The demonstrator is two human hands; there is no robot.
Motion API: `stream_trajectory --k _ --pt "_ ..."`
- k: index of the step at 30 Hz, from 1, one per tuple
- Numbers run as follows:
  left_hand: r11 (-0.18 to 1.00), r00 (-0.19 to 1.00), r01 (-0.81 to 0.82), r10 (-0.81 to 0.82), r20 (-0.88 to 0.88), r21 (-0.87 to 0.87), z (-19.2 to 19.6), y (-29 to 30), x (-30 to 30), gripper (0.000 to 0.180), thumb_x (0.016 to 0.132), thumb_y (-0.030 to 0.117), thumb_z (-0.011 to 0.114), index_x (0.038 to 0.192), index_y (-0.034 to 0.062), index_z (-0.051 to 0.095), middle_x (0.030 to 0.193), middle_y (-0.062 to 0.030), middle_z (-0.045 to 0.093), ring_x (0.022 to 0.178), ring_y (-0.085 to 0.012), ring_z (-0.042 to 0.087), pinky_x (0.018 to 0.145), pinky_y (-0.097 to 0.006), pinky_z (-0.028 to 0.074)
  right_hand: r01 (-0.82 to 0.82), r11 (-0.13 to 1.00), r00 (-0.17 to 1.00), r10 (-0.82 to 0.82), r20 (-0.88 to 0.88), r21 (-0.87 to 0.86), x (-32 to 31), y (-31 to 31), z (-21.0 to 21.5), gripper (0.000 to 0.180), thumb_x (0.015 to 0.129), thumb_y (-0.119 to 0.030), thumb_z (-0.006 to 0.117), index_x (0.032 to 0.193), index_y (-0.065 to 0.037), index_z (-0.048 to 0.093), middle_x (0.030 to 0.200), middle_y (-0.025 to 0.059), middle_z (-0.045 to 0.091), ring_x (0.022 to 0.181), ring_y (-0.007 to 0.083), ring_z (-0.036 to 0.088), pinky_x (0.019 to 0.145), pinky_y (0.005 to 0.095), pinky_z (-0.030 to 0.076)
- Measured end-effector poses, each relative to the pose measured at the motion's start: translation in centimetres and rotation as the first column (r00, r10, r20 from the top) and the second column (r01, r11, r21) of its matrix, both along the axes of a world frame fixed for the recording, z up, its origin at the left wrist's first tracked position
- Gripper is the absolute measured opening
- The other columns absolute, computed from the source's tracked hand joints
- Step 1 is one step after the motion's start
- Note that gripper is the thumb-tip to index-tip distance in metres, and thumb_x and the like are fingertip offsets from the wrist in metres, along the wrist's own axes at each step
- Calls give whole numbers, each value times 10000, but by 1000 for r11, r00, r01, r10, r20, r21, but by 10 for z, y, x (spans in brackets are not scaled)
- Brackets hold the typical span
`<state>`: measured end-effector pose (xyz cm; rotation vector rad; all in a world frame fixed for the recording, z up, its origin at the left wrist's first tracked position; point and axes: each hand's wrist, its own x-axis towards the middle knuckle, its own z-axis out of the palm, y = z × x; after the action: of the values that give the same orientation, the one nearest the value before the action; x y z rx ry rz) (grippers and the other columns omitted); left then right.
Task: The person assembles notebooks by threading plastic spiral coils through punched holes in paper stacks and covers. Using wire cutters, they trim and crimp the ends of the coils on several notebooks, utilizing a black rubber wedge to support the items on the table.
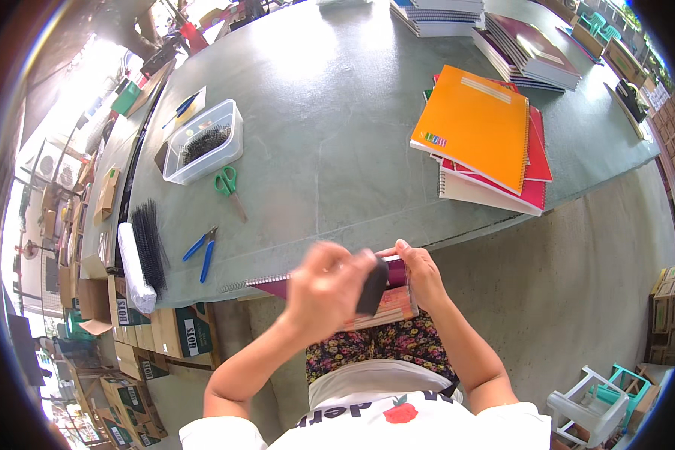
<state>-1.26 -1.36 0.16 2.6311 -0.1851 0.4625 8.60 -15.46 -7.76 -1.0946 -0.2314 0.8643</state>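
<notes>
A maroon notebook (274, 286) is held on edge at the near table edge, close to my body. Its wire coil (235, 286) sticks out past the left end. My right hand (421, 276) grips the notebook's right end, thumb on top. Above its middle is my left hand (324, 291), smeared by motion, with fingers closed around a dark, rounded, flat piece (373, 288) whose kind I cannot make out. Below that piece shows a worn reddish-orange surface (394, 304). My left hand hides much of the notebook.
Blue-handled pliers (202, 253), green scissors (228, 187) and a clear box (225, 154) of black wire pieces lie left. Black coils (148, 244) rest beside a white roll (133, 266). Spiral notebooks, an orange one (476, 124) topmost, are piled right; more stacks (532, 49) stand behind.
</notes>
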Motion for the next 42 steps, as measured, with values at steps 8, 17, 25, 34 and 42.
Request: stream_trajectory --k 8,17,25,34,42 --pt "968 973 -223 228 29 -117 8 2 23 235 684 17 677 904 99 675 728 -65 559 713 -220 575 593 -347 501 70 981 991 -48 127 -179 -4 2 14 484 982 -359 370 905 35 640 791 36 636 733 90 561 709 225 437" --pt "862 895 -418 445 35 -287 11 68 57 240 720 119 737 946 59 683 910 -99 634 792 -248 595 755 -357 477 -103 991 987 91 130 83 1 -1 3 210 931 -182 554 931 2 656 871 29 645 812 53 551 721 207 456" --pt "994 984 -9 28 -175 111 13 28 21 167 843 171 611 911 29 665 858 -137 639 834 -305 598 790 -397 463 -29 978 957 -33 289 208 6 -4 6 267 814 115 564 1055 6 606 1071 92 631 984 122 590 842 251 491" --pt "990 966 36 -70 -249 -140 3 19 32 261 782 182 680 978 18 627 985 -141 599 921 -324 562 793 -378 466 -88 996 977 90 196 -18 2 -7 -15 201 821 -11 646 1021 6 624 886 15 650 827 61 572 750 224 471" --pt "950 961 104 -173 -218 -296 -18 3 44 204 787 119 635 940 -17 640 850 -166 633 782 -297 617 712 -362 498 -33 998 957 44 287 -46 -7 -12 -17 168 886 6 531 1030 36 611 885 7 642 831 40 534 762 217 456"
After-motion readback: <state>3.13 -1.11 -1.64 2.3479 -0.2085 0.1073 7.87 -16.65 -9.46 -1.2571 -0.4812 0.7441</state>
